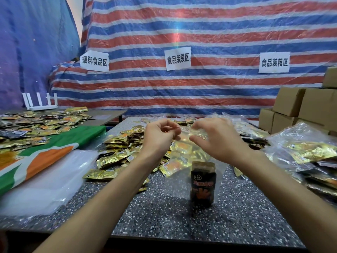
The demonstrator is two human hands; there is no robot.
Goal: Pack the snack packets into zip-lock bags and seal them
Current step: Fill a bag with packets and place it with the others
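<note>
Speckled table, frame centre: left hand and right hand pinch zip-lock bag by its top; sealing likely needs even pressure along the zip.

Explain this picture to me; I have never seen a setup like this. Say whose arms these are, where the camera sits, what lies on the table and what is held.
No machine here: a person wears one camera on the head, looking down at their own bare arms. The left hand and right hand pinch the top of a clear plastic zip-lock bag, which holds a black-and-orange snack packet among gold ones. On the speckled grey table lie a pile of gold foil snack packets, empty clear bags and filled bags.
</note>
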